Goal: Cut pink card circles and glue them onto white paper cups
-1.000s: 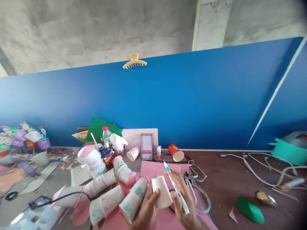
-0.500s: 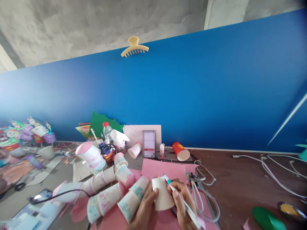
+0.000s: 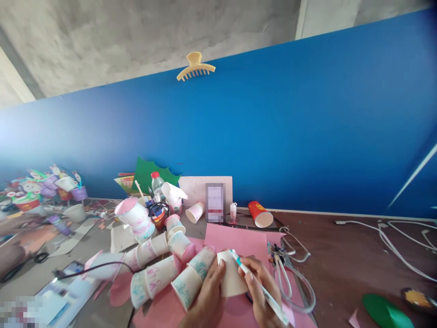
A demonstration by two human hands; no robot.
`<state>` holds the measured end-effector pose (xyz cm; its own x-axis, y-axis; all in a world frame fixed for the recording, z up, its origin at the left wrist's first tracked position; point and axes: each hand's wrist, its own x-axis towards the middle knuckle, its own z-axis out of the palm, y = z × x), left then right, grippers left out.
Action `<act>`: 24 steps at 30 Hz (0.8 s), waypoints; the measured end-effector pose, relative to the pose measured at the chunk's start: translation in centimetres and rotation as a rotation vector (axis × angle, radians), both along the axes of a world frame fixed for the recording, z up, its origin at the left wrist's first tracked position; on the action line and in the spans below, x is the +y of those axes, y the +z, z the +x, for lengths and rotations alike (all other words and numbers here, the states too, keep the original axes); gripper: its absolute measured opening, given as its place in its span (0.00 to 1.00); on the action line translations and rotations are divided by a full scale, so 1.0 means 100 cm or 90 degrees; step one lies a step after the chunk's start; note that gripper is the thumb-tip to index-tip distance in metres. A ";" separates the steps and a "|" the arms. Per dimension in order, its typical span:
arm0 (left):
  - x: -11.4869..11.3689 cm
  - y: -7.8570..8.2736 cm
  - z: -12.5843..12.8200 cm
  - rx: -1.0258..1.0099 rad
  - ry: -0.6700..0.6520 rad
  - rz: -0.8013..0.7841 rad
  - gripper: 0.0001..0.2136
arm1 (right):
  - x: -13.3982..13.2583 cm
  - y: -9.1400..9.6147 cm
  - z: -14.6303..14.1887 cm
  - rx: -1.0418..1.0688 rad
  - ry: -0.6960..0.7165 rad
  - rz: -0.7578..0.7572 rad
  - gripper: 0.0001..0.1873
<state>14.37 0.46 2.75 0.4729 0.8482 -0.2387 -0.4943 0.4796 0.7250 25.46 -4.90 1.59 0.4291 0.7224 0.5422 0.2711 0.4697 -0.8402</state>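
My left hand [image 3: 209, 291] grips a plain white paper cup [image 3: 232, 279] by its side, the narrower end pointing away from me. Between the fingers of my right hand [image 3: 261, 284] is a white marker [image 3: 268, 296] with a turquoise section near its tip. That tip is at the cup's upper right edge; whether it touches the surface I cannot tell. Pink paper [image 3: 235, 239] lies under and behind both hands. Just left of my left hand, patterned paper cups [image 3: 184, 288] lie stacked into one another on their sides.
More cup stacks [image 3: 153, 278] spread leftward. A phone [image 3: 215, 202] stands at the back beside a small bottle [image 3: 233, 211] and a red cup [image 3: 260, 215]. White cables [image 3: 307, 291] coil at right, near a green piece [image 3: 385, 310]. Another person's hand [image 3: 20, 225] is at far left.
The marker tip has shifted slightly up and left along the cup's far edge. The view has turned a little left, and another person's hand now shows at far left.
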 end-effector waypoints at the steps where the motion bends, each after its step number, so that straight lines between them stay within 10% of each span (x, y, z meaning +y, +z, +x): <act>1: -0.001 0.002 0.000 -0.017 -0.013 0.004 0.17 | 0.000 -0.001 0.001 -0.019 0.008 0.008 0.10; 24: 0.002 -0.002 -0.002 -0.052 -0.067 0.055 0.18 | 0.001 0.013 0.004 -0.120 -0.022 0.043 0.04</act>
<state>14.17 0.63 2.52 0.5746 0.8089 -0.1244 -0.5039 0.4695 0.7250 25.82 -4.82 2.86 0.3386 0.6684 0.6623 0.4379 0.5111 -0.7396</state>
